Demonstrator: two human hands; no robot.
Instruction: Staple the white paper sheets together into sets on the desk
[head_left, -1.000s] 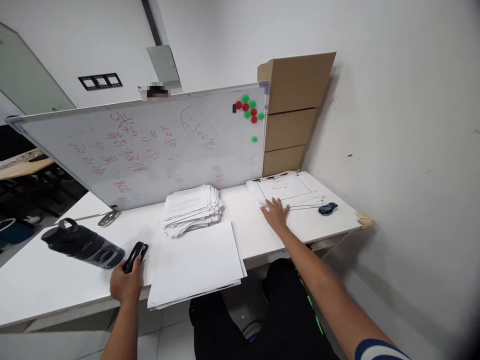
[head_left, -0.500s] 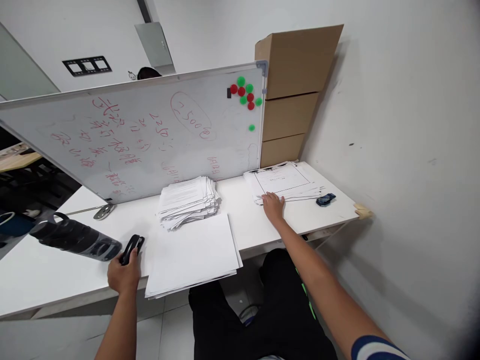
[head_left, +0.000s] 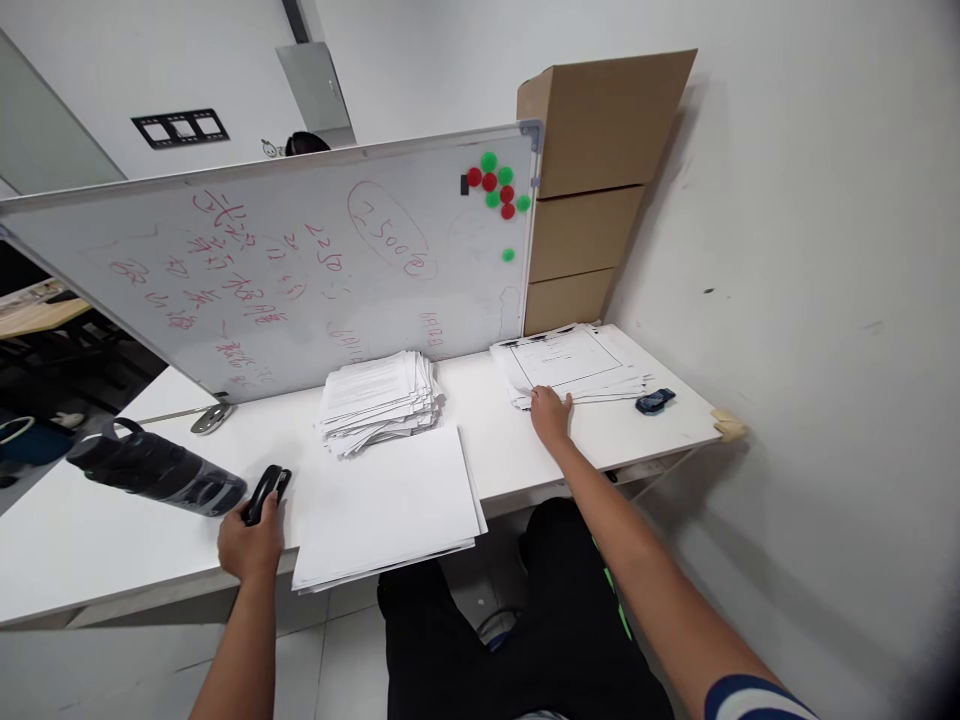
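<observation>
My left hand [head_left: 250,540] is closed around a black stapler [head_left: 268,494] at the table's front left. Close behind it stands a dark water bottle [head_left: 161,470], which looks tilted in this view. My right hand [head_left: 552,415] is at the near left corner of a stack of printed sheets [head_left: 574,360], its fingers bent over the paper's edge and the fingertips partly hidden. Between the hands lie large blank-topped sheets [head_left: 382,510], overhanging the table's front edge. A thicker, uneven pile of papers [head_left: 379,400] sits just behind them.
A whiteboard [head_left: 285,260] with red writing and round magnets stands along the back of the white table [head_left: 480,400]. Cardboard boxes [head_left: 592,150] are stacked at the back right. A small dark object [head_left: 655,401] lies on the right, a grey mouse [head_left: 212,419] on the left.
The fingers of my right hand have curled in a little more at the paper's edge. My left hand stays on the stapler. The whole view has shifted slightly.
</observation>
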